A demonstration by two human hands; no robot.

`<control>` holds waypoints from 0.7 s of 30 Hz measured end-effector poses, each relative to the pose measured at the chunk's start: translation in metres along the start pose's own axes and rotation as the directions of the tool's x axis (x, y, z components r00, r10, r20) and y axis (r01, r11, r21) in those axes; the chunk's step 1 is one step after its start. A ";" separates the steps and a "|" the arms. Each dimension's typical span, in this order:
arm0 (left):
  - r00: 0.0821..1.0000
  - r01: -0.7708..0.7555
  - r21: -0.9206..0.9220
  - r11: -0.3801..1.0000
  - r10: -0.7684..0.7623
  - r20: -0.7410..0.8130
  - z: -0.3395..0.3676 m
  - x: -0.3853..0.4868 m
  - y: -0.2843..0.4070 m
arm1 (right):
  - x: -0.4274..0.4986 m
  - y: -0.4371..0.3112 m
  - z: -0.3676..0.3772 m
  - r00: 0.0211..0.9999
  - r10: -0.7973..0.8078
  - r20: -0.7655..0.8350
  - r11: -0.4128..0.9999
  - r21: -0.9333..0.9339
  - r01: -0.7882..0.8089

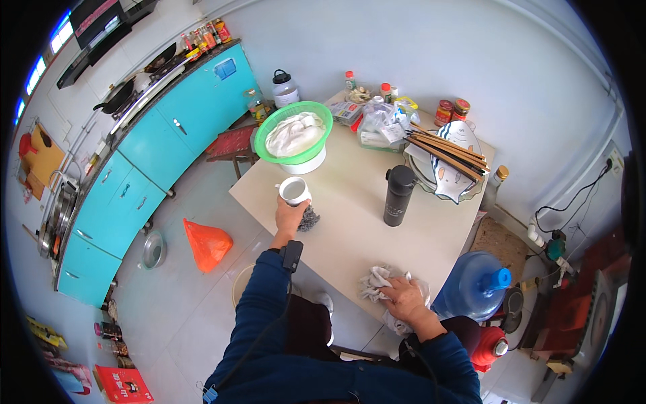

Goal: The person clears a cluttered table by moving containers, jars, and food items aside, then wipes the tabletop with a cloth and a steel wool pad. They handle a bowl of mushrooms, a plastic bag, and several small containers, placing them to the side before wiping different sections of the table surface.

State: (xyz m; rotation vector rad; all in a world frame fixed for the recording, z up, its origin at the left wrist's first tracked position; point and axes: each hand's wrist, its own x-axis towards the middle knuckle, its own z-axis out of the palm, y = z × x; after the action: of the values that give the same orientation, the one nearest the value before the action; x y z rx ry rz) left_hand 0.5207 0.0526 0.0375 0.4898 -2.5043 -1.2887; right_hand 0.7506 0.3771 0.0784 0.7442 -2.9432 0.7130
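My left hand (290,218) is wrapped around a white mug (294,190) at the left side of the pale table (348,212). The mug's handle points left, and its inside looks pale; whether it holds liquid I cannot tell. Beside the hand, a grey scouring pad (309,220) lies on the tabletop. At the near edge, my right hand (405,299) grips a crumpled white cloth (374,284), part of which hangs over the edge. A black lidded flask (399,197) stands upright beyond the right hand.
A green colander (262,142) holding white cloth sits on a white base at the far left corner. Chopsticks (446,151) lie across fish-shaped dishes (449,186). Plastic bags (378,121) and jars crowd the back. A blue water jug (469,288) stands right; an orange bag (207,247) lies left.
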 end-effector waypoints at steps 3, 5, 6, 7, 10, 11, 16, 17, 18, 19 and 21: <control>0.999 -0.034 -0.082 0.996 0.035 0.008 0.009 0.016 -0.007 | 0.001 0.001 -0.002 0.999 0.022 0.038 1.000 0.011 -0.023; 1.000 -0.027 -0.188 0.982 0.027 -0.002 0.010 0.017 -0.010 | 0.001 0.000 -0.003 1.000 0.006 0.020 1.000 0.004 -0.006; 0.999 0.027 -0.168 0.985 -0.030 -0.018 0.009 0.013 -0.012 | 0.001 0.000 -0.004 1.000 0.009 0.015 1.000 0.009 -0.009; 0.997 0.044 -0.144 0.989 -0.053 -0.057 0.008 0.006 -0.011 | 0.001 0.000 -0.004 1.000 0.007 0.012 1.000 0.007 -0.007; 0.982 0.169 -0.192 0.967 -0.183 -0.057 0.007 -0.035 0.000 | 0.001 0.000 -0.003 1.000 0.009 0.022 1.000 0.012 -0.009; 0.985 0.162 -0.288 0.944 -0.137 0.106 0.009 -0.048 0.009 | 0.001 0.000 -0.002 1.000 0.009 0.025 1.000 0.011 -0.009; 0.824 -0.002 -0.352 0.936 0.201 0.530 0.058 -0.109 0.087 | 0.000 0.000 0.000 1.000 0.004 -0.010 1.000 -0.003 -0.004; 0.815 -0.066 -0.355 0.932 0.256 0.520 0.069 -0.115 0.104 | 0.000 0.000 0.001 1.000 -0.001 -0.023 1.000 0.006 0.001; 0.809 -0.157 -0.286 0.945 0.289 0.512 0.076 -0.117 0.119 | 0.000 0.000 0.001 1.000 0.008 -0.006 1.000 0.006 -0.008; 0.810 -0.143 -0.259 0.955 0.263 0.524 0.084 -0.118 0.133 | -0.001 0.000 0.001 1.000 0.012 0.007 1.000 0.005 -0.012; 0.859 -0.222 -0.221 0.950 0.298 0.417 0.095 -0.125 0.152 | 0.000 0.002 0.001 1.000 0.014 0.015 1.000 0.008 -0.014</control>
State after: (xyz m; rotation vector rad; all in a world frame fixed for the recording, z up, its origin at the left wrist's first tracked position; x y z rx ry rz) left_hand 0.5701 0.2567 0.0971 -0.2133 -2.6545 -1.6225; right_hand 0.7501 0.3781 0.0769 0.7335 -2.9641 0.7243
